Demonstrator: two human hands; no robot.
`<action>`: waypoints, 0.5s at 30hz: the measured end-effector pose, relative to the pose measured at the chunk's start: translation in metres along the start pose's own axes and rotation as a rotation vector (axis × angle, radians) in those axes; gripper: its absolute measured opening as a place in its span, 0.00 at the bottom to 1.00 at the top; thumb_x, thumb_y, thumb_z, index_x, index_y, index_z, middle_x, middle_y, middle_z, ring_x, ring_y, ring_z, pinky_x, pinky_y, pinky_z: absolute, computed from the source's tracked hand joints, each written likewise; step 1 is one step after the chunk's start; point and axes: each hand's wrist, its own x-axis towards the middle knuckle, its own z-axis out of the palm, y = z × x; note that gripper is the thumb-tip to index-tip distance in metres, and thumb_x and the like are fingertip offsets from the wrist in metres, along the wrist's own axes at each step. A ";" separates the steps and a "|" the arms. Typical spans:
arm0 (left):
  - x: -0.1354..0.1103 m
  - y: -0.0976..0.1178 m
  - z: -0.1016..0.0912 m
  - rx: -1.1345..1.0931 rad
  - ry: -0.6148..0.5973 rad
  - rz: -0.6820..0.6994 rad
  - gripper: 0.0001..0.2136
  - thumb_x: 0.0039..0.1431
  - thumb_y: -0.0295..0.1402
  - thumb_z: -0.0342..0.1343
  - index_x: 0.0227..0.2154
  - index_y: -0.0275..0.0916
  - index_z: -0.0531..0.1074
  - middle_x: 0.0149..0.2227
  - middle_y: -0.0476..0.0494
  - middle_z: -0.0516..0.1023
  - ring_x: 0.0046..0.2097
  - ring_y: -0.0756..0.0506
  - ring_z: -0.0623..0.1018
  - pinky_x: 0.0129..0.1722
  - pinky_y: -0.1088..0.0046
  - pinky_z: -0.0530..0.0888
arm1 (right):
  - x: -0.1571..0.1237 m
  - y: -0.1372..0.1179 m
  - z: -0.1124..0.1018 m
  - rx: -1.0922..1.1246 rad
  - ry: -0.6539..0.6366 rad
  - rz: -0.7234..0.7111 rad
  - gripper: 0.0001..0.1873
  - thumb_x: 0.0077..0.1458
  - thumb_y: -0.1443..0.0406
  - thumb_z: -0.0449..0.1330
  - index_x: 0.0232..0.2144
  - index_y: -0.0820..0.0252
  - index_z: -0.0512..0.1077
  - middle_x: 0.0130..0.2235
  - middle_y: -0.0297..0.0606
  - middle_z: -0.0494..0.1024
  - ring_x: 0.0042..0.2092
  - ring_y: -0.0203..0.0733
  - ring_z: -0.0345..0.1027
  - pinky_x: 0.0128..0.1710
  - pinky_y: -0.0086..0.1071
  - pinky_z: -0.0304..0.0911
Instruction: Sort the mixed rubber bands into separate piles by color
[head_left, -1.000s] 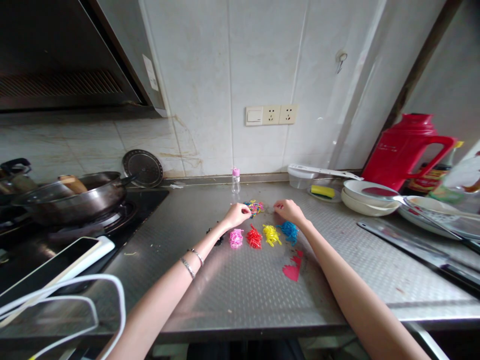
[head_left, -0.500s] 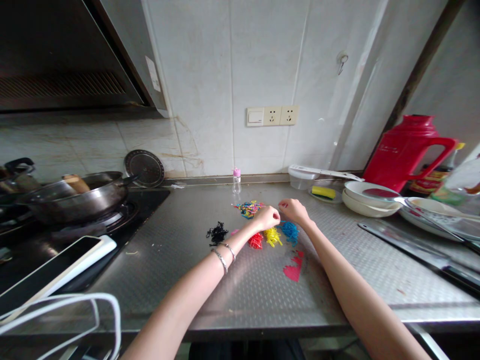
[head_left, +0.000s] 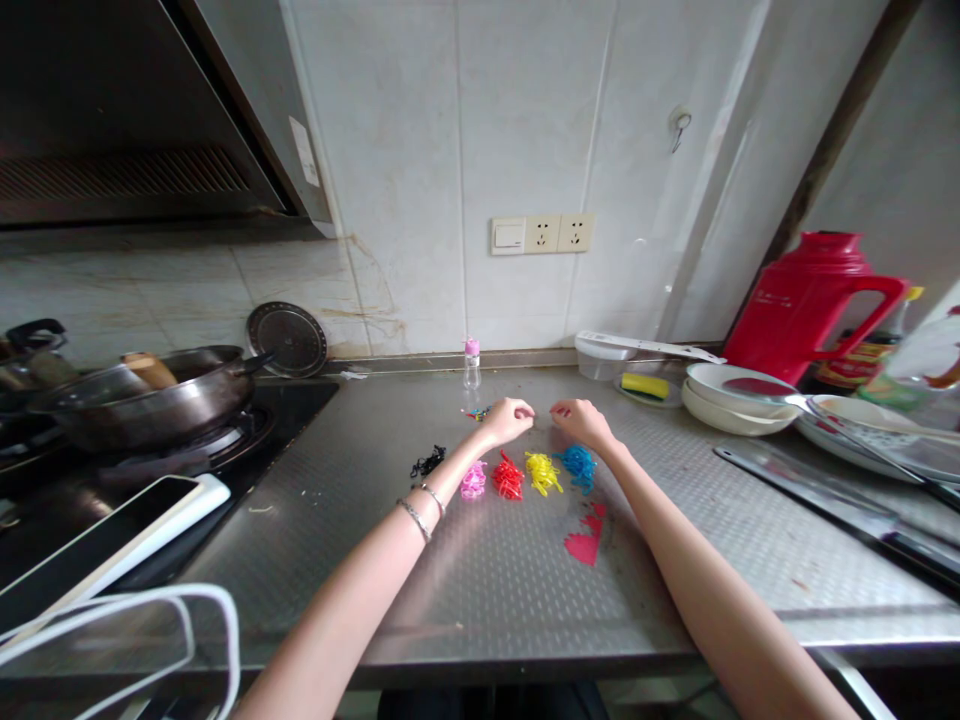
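Note:
Small heaps of thin elastic bands lie in a row on the steel counter: black, pink, red, yellow and blue. Behind them a mixed-colour heap is mostly hidden by my left hand. That hand rests on the mixed heap with its fingers pinched together. My right hand sits just to its right, fingers curled down at the counter beside the blue heap. What either hand pinches is too small to make out.
A small clear bottle with a pink cap stands behind the heaps. A wok sits on the stove at left, a phone and white cable nearer me. Bowls, a sponge and a red thermos are at right. A red scrap lies on the counter.
My left hand swung right over the yellow heap, then returned to the mixed heap at the back. My right hand stayed nearly still beside the blue heap.

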 end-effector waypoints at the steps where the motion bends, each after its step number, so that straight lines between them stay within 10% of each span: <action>1: -0.001 -0.008 -0.010 -0.009 0.032 -0.041 0.12 0.46 0.28 0.51 0.34 0.31 0.75 0.29 0.41 0.77 0.30 0.49 0.74 0.31 0.76 0.69 | 0.000 -0.002 0.000 0.019 -0.007 -0.019 0.15 0.48 0.61 0.51 0.34 0.54 0.75 0.35 0.36 0.77 0.37 0.39 0.69 0.33 0.25 0.59; 15: -0.050 -0.112 -0.095 0.006 0.245 -0.244 0.09 0.45 0.25 0.50 0.28 0.32 0.75 0.30 0.40 0.77 0.33 0.47 0.75 0.37 0.72 0.71 | -0.011 -0.053 0.015 0.008 -0.165 -0.379 0.12 0.49 0.66 0.53 0.35 0.53 0.74 0.37 0.34 0.75 0.39 0.37 0.66 0.38 0.24 0.57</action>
